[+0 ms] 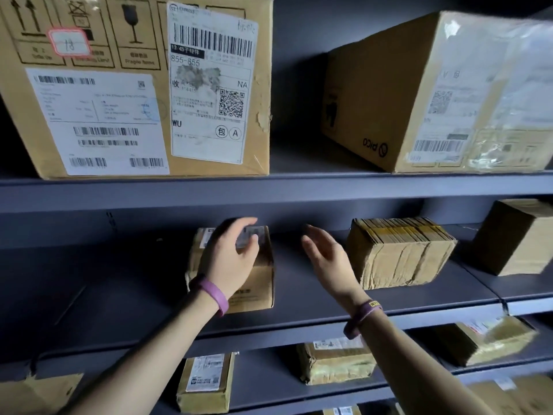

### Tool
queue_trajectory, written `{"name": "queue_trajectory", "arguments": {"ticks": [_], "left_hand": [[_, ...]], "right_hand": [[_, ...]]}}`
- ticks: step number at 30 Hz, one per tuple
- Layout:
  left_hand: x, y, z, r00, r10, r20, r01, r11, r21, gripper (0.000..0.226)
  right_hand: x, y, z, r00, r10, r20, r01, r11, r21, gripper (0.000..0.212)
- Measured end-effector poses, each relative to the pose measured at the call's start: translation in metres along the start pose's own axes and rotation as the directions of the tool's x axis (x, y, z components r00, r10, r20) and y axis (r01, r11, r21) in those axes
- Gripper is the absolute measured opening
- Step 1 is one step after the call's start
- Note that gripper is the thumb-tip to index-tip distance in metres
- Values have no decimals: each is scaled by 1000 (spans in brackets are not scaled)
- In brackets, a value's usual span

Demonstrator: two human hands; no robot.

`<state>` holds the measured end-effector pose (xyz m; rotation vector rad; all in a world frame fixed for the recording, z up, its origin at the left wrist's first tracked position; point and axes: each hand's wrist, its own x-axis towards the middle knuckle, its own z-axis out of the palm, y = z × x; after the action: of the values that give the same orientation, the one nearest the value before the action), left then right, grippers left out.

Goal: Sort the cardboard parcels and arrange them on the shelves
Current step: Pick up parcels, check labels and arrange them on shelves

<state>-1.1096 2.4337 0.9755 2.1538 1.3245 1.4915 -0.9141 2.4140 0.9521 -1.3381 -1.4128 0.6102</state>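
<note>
The small cardboard parcel [239,265] sits on the middle shelf [299,320], its long axis running front to back. The left hand [230,256] lies over its top, fingers spread and loose, not closed on it. The right hand [324,254] hovers open and empty just to the parcel's right, palm turned toward it, with the taped parcel [398,253] farther right. The left hand is nearer; the right must travel leftward to clasp the other side.

Both my arms reach forward; left hand [230,256] spread palm-down, right hand [324,256] open, palm facing left.
</note>
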Motion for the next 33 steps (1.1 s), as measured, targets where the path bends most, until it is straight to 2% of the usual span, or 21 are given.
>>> {"name": "queue_trajectory", "arguments": {"ticks": [3,6,9,12,14,16,18,21,24,26,28,30,33], "left_hand": [[1,31,33,994,11,108,10,982,-190,36],[2,56,75,972,-57,227,120,954,-274,34],[1,77,123,921,-160,355,283,901,-330,42],[-6,92,167,867,-262,424,404,868,-288,55],[-14,99,192,846,-327,421,461,846,-269,66],[-21,103,212,823,-393,411,516,820,-247,74],[-29,106,227,775,-475,416,595,770,-230,77],[-41,110,244,743,-567,356,652,733,-194,74],[-50,115,255,718,-629,298,693,684,-228,65],[-53,114,258,713,-650,263,701,666,-254,64],[-55,109,261,721,-656,223,690,650,-317,60],[-52,109,260,709,-682,177,687,612,-391,55],[-39,107,255,691,-706,154,668,544,-507,51]], "right_hand": [[2,-1,-50,985,-127,-121,117,990,-84,32],[2,13,-107,958,-191,-212,146,967,-211,33],[4,41,-165,922,-244,-302,120,919,-374,42],[7,82,-215,926,-193,-323,45,910,-413,62],[8,109,-240,946,-116,-301,7,940,-342,87],[6,131,-254,972,6,-233,-46,986,-163,111],[2,149,-257,985,134,-109,-135,991,-5,121],[-1,176,-256,980,196,27,-198,976,89,106],[-3,188,-253,986,159,55,-160,987,8,64],[-2,190,-253,992,114,55,-114,993,-6,51],[-3,187,-253,996,69,64,-71,997,30,50],[-9,180,-250,999,4,47,-6,999,41,60],[-23,164,-242,982,-189,0,189,982,3,68]]}}
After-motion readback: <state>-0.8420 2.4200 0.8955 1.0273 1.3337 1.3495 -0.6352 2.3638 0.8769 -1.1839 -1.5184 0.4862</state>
